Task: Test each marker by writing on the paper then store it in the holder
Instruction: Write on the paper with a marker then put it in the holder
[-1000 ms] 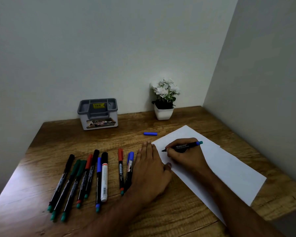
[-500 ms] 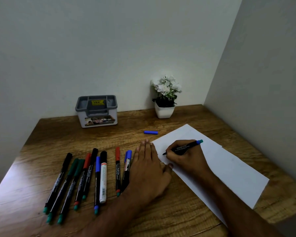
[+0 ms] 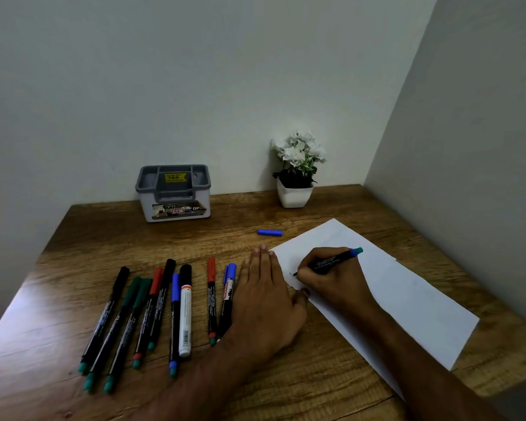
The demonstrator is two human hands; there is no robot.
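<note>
Right hand (image 3: 331, 278) pinches a marker (image 3: 328, 262), tip on the paper (image 3: 407, 299). Left hand (image 3: 264, 296) lies flat at its nine o'clock. Nine markers (image 3: 152, 311) wait further left; holder (image 3: 173, 192) at eleven looks unfilled.

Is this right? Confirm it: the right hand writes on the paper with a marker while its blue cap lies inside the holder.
Not quite. In the head view the blue cap lies on the table, between the holder and the paper. The rest holds: the right hand writes with a marker.
</note>
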